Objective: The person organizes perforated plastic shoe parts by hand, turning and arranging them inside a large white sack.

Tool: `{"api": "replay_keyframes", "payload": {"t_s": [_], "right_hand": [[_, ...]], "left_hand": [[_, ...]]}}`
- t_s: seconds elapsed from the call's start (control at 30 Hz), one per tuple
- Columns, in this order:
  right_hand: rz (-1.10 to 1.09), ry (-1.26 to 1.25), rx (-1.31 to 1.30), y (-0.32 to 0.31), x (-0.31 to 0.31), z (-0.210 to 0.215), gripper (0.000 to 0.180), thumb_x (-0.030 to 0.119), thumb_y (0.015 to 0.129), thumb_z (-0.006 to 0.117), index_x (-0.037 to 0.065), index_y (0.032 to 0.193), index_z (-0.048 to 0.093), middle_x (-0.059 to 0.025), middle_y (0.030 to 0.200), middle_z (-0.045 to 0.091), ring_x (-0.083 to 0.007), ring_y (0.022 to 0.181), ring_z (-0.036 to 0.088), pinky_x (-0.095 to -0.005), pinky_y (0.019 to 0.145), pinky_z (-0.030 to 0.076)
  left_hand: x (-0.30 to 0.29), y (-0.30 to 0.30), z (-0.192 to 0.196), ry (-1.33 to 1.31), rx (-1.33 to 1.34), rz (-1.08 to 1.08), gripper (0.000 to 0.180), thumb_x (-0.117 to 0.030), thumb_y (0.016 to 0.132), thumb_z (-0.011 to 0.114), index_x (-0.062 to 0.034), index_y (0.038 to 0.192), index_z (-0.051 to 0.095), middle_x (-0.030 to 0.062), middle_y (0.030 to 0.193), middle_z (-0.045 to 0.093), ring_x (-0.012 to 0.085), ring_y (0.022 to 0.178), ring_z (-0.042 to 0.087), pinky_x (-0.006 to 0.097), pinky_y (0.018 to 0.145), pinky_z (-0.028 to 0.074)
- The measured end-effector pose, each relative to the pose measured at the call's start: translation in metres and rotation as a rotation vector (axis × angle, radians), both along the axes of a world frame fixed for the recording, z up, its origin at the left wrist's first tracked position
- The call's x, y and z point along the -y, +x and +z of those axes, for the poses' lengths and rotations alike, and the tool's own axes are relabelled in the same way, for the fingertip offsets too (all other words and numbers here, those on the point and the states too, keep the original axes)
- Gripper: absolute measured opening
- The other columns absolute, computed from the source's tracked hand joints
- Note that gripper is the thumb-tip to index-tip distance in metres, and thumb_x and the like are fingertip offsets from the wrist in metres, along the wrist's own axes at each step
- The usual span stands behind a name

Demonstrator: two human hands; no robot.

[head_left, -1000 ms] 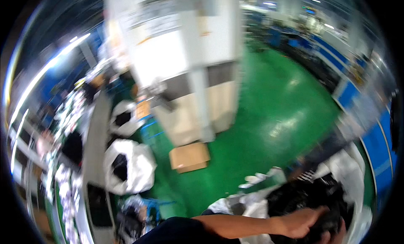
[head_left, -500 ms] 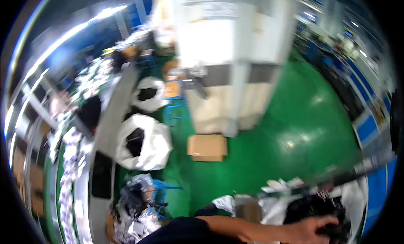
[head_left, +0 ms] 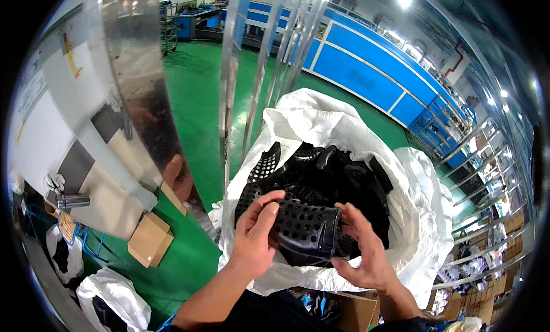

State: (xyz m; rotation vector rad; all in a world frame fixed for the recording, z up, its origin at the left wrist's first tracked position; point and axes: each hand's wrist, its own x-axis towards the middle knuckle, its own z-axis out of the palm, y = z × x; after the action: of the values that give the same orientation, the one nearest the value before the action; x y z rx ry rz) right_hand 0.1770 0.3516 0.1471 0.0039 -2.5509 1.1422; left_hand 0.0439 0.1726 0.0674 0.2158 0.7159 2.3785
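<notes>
Both my hands are over a large white woven sack (head_left: 412,223) full of black perforated shoe uppers (head_left: 321,174). A black shoe upper (head_left: 303,226), shiny and dotted with round holes, lies crosswise between them. My left hand (head_left: 255,237) grips its left end, thumb on top. Around its right end, my right hand (head_left: 366,252) has its fingers above and its thumb below. Part of the upper's underside is hidden, and its open end faces my right hand.
Shiny metal posts (head_left: 229,97) stand beyond the sack, left of it. A cardboard box (head_left: 150,239) lies on the green floor, near another white sack (head_left: 117,297). At right are metal rails (head_left: 484,234); a blue-panelled machine (head_left: 361,63) stands behind.
The view has swung right to the white sack. One hand showed low at the right over black pieces; now both hands are in view, with a shoe upper between them.
</notes>
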Motion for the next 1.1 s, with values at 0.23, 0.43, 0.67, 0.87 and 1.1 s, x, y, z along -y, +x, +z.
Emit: {"api": "replay_keyframes", "payload": {"t_s": [0.23,0.43,0.67,0.87,1.1], "right_hand": [[-0.085,-0.309,0.149,0.004,0.012,-0.013,0.06,0.019,0.095,0.074,-0.003,0.14,0.04,-0.0182,0.129,0.057,-0.0205,0.118,0.059,-0.0343,0.103,0.048],[-0.236,-0.79,-0.111,0.007,0.014,-0.041,0.053,0.013,0.097,0.069,-0.002,0.139,0.041,-0.0125,0.12,0.058,-0.0156,0.108,0.059,-0.0314,0.096,0.05],[-0.448,-0.588,-0.258,0.03,-0.005,-0.03,0.056,0.022,0.094,0.075,-0.002,0.134,0.045,-0.0086,0.114,0.061,-0.0116,0.102,0.056,-0.0258,0.089,0.046],[-0.642,-0.17,-0.147,0.036,-0.016,-0.023,0.049,0.021,0.09,0.077,-0.003,0.125,0.053,-0.0097,0.102,0.062,-0.0157,0.089,0.056,-0.0313,0.083,0.047],[-0.675,0.105,0.057,0.039,-0.016,-0.017,0.049,0.017,0.091,0.075,-0.005,0.13,0.056,-0.0159,0.096,0.068,-0.0215,0.087,0.064,-0.0354,0.077,0.053]], "left_hand": [[-0.013,0.0,0.002,-0.014,-0.192,-0.035,0.049,-0.026,0.109,0.049,-0.0015,0.151,0.039,0.0167,0.138,0.06,0.0231,0.126,0.059,0.041,0.111,0.046],[-0.022,-0.004,-0.006,0.042,0.071,-0.05,0.041,-0.022,0.108,0.053,-0.003,0.144,0.051,0.0062,0.129,0.065,0.0154,0.115,0.063,0.036,0.102,0.052],[-0.014,-0.016,-0.014,-0.283,-0.054,0.063,0.026,-0.006,0.104,0.057,-0.002,0.128,0.064,0.003,0.11,0.069,0.0091,0.096,0.064,0.026,0.089,0.053],[0.019,-0.013,-0.004,-0.557,-0.322,0.115,0.02,-0.005,0.101,0.059,-0.002,0.119,0.068,0.0013,0.101,0.069,0.0069,0.091,0.062,0.022,0.086,0.05],[0.078,0.009,-0.001,-1.068,-0.751,-0.447,0.036,-0.022,0.098,0.066,-0.0052,0.13,0.065,0.0106,0.08,0.068,0.0164,0.073,0.066,0.033,0.068,0.051]]}}
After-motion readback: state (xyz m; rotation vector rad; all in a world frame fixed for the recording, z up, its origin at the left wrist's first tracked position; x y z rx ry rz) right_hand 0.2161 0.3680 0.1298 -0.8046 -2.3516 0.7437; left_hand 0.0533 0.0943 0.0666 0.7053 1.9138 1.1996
